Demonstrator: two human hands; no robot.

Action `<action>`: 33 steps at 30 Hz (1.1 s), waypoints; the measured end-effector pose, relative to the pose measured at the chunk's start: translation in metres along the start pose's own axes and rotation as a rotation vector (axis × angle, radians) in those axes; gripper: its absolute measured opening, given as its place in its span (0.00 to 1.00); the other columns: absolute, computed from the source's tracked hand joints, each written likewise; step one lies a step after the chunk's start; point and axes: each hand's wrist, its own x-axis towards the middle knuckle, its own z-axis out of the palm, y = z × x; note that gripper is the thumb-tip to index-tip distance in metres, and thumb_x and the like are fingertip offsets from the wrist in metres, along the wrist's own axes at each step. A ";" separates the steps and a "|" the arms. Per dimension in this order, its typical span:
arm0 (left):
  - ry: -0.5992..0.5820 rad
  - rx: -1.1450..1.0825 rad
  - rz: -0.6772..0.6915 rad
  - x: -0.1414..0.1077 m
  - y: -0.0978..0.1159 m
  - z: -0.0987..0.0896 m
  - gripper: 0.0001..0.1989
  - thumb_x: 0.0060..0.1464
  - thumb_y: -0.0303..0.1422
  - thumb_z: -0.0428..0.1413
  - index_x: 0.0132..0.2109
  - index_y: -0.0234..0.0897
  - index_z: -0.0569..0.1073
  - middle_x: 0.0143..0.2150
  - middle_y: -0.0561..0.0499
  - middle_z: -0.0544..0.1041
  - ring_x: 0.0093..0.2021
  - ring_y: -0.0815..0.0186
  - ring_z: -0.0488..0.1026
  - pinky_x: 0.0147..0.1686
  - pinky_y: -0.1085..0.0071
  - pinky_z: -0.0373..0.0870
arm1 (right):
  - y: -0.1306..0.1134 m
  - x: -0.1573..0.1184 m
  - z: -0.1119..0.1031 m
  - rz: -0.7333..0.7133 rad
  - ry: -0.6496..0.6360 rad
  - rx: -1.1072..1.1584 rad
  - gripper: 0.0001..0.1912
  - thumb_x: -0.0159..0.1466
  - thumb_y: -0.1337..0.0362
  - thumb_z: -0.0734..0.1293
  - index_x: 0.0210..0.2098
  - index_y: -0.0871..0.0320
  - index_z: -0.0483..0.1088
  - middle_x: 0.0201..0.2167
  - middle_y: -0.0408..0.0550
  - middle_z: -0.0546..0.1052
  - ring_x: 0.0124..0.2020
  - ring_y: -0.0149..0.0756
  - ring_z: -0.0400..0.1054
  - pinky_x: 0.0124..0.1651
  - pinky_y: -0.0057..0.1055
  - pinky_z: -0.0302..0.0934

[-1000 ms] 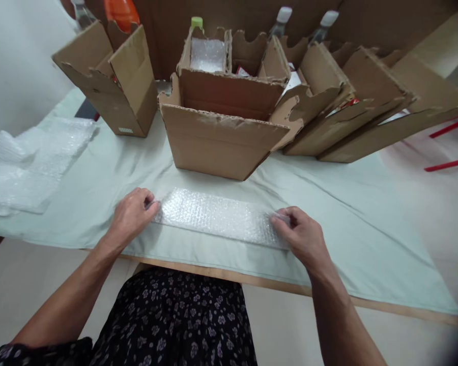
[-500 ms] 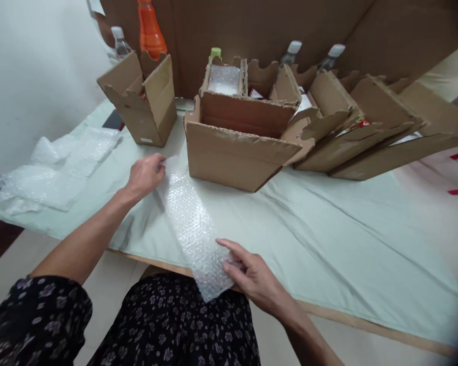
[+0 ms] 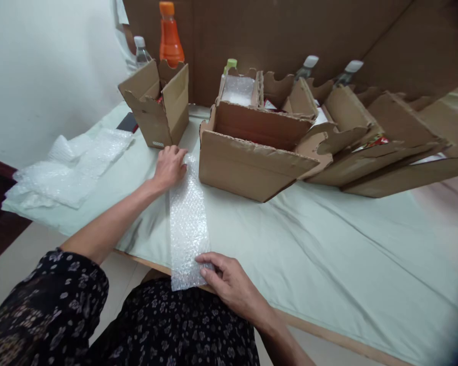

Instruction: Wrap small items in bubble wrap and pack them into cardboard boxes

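While the strip of bubble wrap [image 3: 190, 223] lies lengthwise away from me on the bench [image 3: 316, 329], its near end reaching past the wooden edge, I have both hands on it. My left hand [image 3: 170, 168] is at the far end, fingers curled together over the left side; whether they pinch the sheet or only press it down, I cannot tell. My right hand [image 3: 231, 284] is at the near end, index finger and thumb slightly apart on the right side, and I cannot tell if the others grip from below. Just right of the strip's far part stands a wide cardboard box [image 3: 248, 168]. Beyond my left hand is a smaller box [image 3: 152, 119], an orange bottle [image 3: 171, 46] behind it. A heap of bubble sheets [image 3: 72, 170] lies to my left.
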 end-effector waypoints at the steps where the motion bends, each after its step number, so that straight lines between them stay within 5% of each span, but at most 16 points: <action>1: 0.067 -0.047 0.050 -0.017 0.003 -0.001 0.19 0.60 0.27 0.55 0.58 0.31 0.76 0.55 0.34 0.77 0.57 0.43 0.72 0.55 0.47 0.69 | 0.001 0.000 0.000 0.008 -0.005 0.021 0.17 0.67 0.62 0.64 0.52 0.57 0.79 0.41 0.49 0.82 0.37 0.36 0.72 0.44 0.35 0.66; 3: 0.152 -0.159 0.225 -0.058 0.009 -0.007 0.14 0.62 0.25 0.54 0.52 0.32 0.77 0.50 0.37 0.79 0.53 0.48 0.74 0.53 0.50 0.71 | 0.005 0.001 -0.002 0.026 -0.024 0.091 0.17 0.67 0.61 0.64 0.51 0.57 0.79 0.39 0.48 0.81 0.34 0.35 0.69 0.41 0.33 0.64; 6: 0.116 -0.390 0.458 -0.119 0.017 -0.017 0.10 0.64 0.23 0.52 0.47 0.34 0.77 0.42 0.44 0.80 0.47 0.57 0.75 0.50 0.57 0.73 | 0.012 0.001 -0.006 0.040 -0.063 0.211 0.16 0.67 0.59 0.65 0.49 0.58 0.79 0.35 0.46 0.78 0.31 0.32 0.65 0.37 0.31 0.61; 10: -0.020 -0.562 0.487 -0.164 0.020 -0.023 0.10 0.64 0.22 0.53 0.47 0.35 0.77 0.41 0.46 0.81 0.47 0.59 0.76 0.49 0.59 0.73 | 0.011 0.003 -0.007 0.046 -0.129 0.304 0.14 0.66 0.57 0.68 0.45 0.58 0.79 0.30 0.43 0.74 0.28 0.29 0.60 0.34 0.30 0.56; 17: -0.086 -0.708 0.423 -0.177 0.004 -0.030 0.09 0.64 0.26 0.55 0.48 0.37 0.78 0.41 0.47 0.83 0.47 0.58 0.78 0.50 0.56 0.72 | 0.007 0.002 0.001 0.030 -0.199 0.452 0.15 0.64 0.53 0.72 0.43 0.57 0.81 0.32 0.44 0.76 0.30 0.29 0.60 0.35 0.28 0.54; 22: -0.199 -0.973 0.335 -0.191 -0.007 -0.039 0.14 0.66 0.33 0.55 0.56 0.40 0.77 0.50 0.44 0.82 0.57 0.54 0.76 0.57 0.53 0.71 | 0.012 0.000 0.009 0.041 -0.201 0.717 0.18 0.61 0.50 0.75 0.45 0.54 0.81 0.33 0.43 0.77 0.28 0.26 0.64 0.34 0.26 0.58; 26: -0.364 -1.149 0.226 -0.204 -0.018 -0.040 0.29 0.68 0.53 0.50 0.67 0.41 0.70 0.56 0.40 0.80 0.62 0.49 0.73 0.62 0.49 0.68 | 0.002 0.004 0.012 0.049 -0.191 0.876 0.22 0.61 0.50 0.76 0.50 0.54 0.80 0.37 0.46 0.81 0.28 0.27 0.72 0.36 0.27 0.65; 29: -0.425 -1.197 0.119 -0.209 -0.019 -0.039 0.45 0.58 0.63 0.54 0.72 0.41 0.62 0.59 0.38 0.79 0.61 0.46 0.75 0.62 0.49 0.69 | -0.011 0.015 0.012 0.017 -0.126 0.962 0.21 0.62 0.52 0.75 0.52 0.54 0.79 0.44 0.51 0.83 0.38 0.35 0.78 0.37 0.27 0.68; 33: -0.287 -1.066 -0.134 -0.206 -0.005 -0.036 0.37 0.60 0.47 0.61 0.70 0.39 0.63 0.48 0.45 0.83 0.48 0.56 0.80 0.52 0.60 0.76 | -0.022 0.037 0.014 -0.027 -0.034 1.027 0.21 0.62 0.56 0.74 0.54 0.52 0.77 0.56 0.54 0.80 0.51 0.43 0.78 0.35 0.27 0.70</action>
